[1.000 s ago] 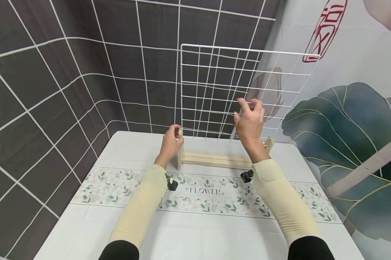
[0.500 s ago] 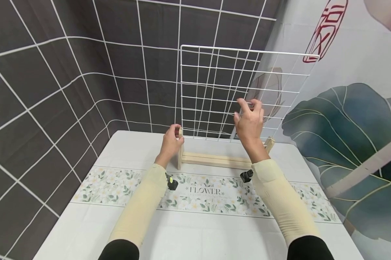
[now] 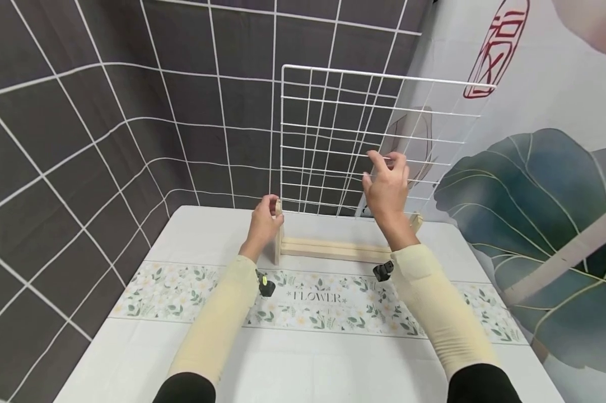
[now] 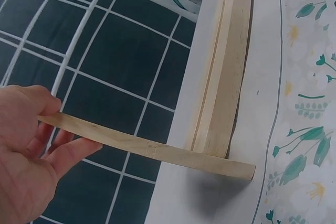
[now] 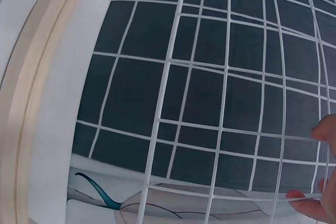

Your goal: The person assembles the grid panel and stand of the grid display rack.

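Note:
My left hand (image 3: 264, 226) pinches the upper end of the left wooden upright (image 4: 157, 150), thumb on one side and fingers on the other. The grid's left edge runs right beside those fingers in the left wrist view. A white wire grid panel (image 3: 333, 98) stands above the wooden stand, leaning back. With bent fingers, my right hand (image 3: 387, 190) holds wires in the panel's lower right part; only its fingertips (image 5: 304, 203) show in the right wrist view. A pale wooden crossbar (image 3: 333, 250) joins the uprights at the bottom. My right forearm partly hides the right upright (image 3: 416, 223).
The stand is near the back of a white-covered table (image 3: 303, 364). In front of it runs a floral band (image 3: 318, 322) printed "FLOWER". Behind hangs a dark cloth (image 3: 182, 140) with white lines; a leaf-printed sheet (image 3: 525, 190) is at the right.
The head view has shifted slightly. Against the backdrop, the grid's top edge appears a little higher. Both hands keep the same hold.

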{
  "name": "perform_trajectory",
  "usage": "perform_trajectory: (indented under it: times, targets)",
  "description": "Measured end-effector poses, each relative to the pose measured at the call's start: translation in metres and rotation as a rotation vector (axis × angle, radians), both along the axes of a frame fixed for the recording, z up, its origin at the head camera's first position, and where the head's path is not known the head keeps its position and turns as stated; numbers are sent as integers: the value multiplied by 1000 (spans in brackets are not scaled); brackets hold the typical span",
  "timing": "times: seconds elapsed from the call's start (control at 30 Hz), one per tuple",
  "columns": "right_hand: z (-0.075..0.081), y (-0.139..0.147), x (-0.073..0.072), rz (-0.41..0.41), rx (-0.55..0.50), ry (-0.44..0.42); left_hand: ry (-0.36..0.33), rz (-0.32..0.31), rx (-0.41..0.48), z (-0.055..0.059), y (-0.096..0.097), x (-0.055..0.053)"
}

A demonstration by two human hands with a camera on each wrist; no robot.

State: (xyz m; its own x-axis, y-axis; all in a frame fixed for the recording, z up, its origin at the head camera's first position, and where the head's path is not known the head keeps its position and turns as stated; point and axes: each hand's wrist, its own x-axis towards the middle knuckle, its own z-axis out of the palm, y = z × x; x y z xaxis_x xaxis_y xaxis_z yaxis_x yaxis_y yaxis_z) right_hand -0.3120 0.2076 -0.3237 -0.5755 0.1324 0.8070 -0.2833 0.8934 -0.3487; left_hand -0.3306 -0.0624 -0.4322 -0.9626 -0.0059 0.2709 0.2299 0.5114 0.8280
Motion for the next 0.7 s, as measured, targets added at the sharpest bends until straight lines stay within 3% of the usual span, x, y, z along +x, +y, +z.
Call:
perform_trajectory:
  times: [0.7]
  targets:
    - [-6, -2, -2, -16, 41, 26, -8, -12, 23, 0, -2, 1]
